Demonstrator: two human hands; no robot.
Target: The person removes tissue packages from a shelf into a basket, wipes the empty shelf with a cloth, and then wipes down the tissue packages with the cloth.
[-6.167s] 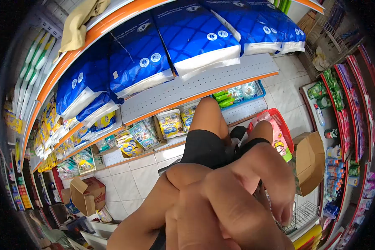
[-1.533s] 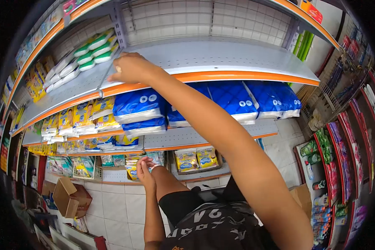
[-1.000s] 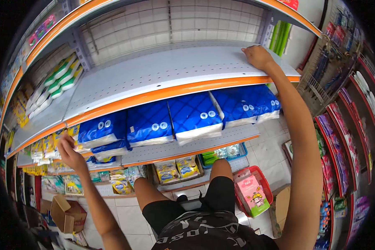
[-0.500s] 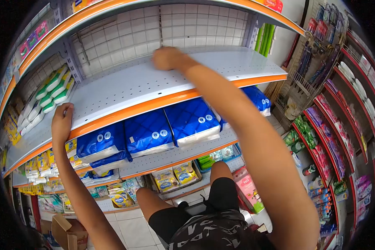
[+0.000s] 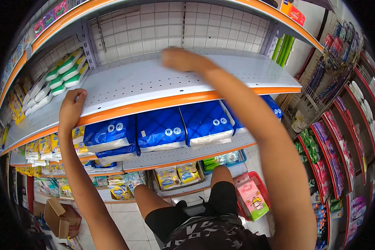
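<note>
- Where the run of shelving bends away on the left, white packs with green ends [image 5: 66, 74] lie stacked, and a brown cardboard box [image 5: 62, 218] stands open-flapped on the floor below.
- Left hand [image 5: 73, 107]: at the shelf's front, near those packs, fingers loosely bent, a gap showing between two of them; I cannot tell whether it grips the edge.
- Grey perforated shelf [image 5: 129, 89]: orange-fronted, stretching under both hands, above a row of blue plastic-wrapped packs [image 5: 160, 130].
- Right hand [image 5: 177, 59]: over the rear half of that shelf, blurred, seemingly curled; whether it pinches anything or touches the surface cannot be told. Its forearm crosses the orange edge.
- Red basket [image 5: 261, 183]: on the floor beside the person's knee, holding a pink-and-green pack [image 5: 251, 198].
- Bright green tubes [image 5: 283, 50]: upright, behind the shelf's right end.
</note>
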